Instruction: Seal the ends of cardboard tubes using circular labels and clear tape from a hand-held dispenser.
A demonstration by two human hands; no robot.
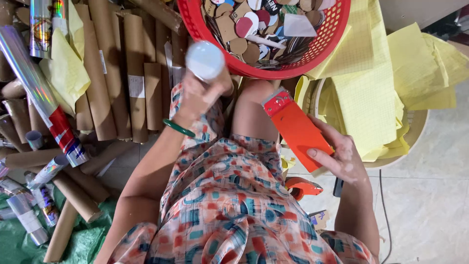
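Left hand: the left hand (pixel 198 95) is gripping a white-capped tube (pixel 205 60) end-on toward the camera, fingers wrapping closed around it, a green bangle (pixel 178 128) sitting at the wrist.
Tube position: the tube is being held up just below the rim of the red basket (pixel 195 27), over the person's knee, its round white end blurring slightly.
Right hand: the right hand (pixel 339 154) is holding an orange tape dispenser (pixel 295 128), fingers closing along its lower edge and its red toothed end pointing up and left toward the knee.
Dispenser position: it is hovering beside the person's right leg, well apart from the tube, in front of the yellow paper.
Basket: the red basket is sitting at the top, holding round cardboard discs (pixel 239 45) and paper scraps in brown, white and red.
Left side: many brown cardboard tubes (pixel 134 73) are lying side by side on the floor, with shiny foil rolls (pixel 36 88) lying across them and more foil rolls lower left on a green sheet (pixel 90 244).
Right side: sheets of yellow paper (pixel 371 88) are piling over a pale round tray (pixel 415 134) on the tiled floor (pixel 430 210).
Near the leg: a second orange tape dispenser (pixel 303 187) is lying on the floor below the right hand.
Clothing: the person is wearing a patterned garment (pixel 229 200) in orange, teal and white.
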